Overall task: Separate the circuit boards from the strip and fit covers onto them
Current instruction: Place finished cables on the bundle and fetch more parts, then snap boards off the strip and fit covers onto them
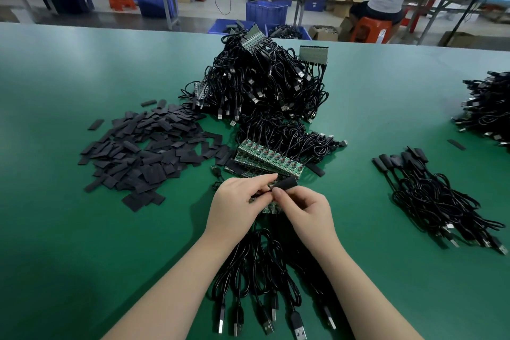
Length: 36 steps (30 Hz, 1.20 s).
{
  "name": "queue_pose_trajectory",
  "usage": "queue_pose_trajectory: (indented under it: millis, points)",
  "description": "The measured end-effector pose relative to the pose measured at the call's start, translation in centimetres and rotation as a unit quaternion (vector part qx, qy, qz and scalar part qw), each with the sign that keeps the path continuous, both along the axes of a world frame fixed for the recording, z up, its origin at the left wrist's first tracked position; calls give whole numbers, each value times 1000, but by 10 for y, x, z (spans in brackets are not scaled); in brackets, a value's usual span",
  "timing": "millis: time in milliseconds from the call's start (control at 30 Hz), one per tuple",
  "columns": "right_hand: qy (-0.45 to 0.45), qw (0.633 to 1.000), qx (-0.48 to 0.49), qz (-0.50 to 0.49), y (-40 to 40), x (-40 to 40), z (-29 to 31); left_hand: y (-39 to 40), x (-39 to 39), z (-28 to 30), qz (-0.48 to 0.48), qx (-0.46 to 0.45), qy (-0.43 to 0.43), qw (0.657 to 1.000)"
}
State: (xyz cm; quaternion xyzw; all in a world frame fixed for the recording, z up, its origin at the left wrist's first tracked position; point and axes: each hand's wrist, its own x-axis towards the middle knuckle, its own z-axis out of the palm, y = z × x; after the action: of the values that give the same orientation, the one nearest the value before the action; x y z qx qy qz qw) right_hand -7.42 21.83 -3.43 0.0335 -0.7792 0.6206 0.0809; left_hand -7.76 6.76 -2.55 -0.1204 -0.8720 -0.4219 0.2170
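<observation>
Hands meet at six o'clock on the desk (82, 229): left hand (234, 201) fingers pinch a circuit board, seemingly steadying it, while right hand (303, 212) fingers clamp a black cover (287, 183) to sleeve it. Strip (269, 160) lies just beyond; spare covers (143, 157) wait at ten o'clock.

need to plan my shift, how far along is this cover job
Early. Done: a small bundle of covered cables on the right. In hand: the left hand holds a board while the right hand pinches a cover at it. Left: board strips, a large cable heap and a spread of loose covers.
</observation>
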Motion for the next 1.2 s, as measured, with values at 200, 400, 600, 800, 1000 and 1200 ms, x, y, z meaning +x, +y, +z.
queue_pose_trajectory:
  millis: [200,400,600,800,1000,1200]
  points:
    - [-12,987,-150,-51,8,-2,4,-6,-8,-4,-27,-36,-19,999]
    - [-2,998,-56,-2,0,2,5,-6,-7,-6,-42,-71,23,996]
    - [40,987,-154,-26,11,-1,29,-5,-6,-3,-19,-37,28,999]
    - [87,971,-25,-223,92,-14,65,-6,-6,-4,-10,-1,-23,1000]
    - [-26,828,505,-244,125,-20,33,-6,-9,-6,-1,8,-38,999]
    - [-196,738,626,-159,138,-25,6,-7,-9,-7,2,15,-51,999]
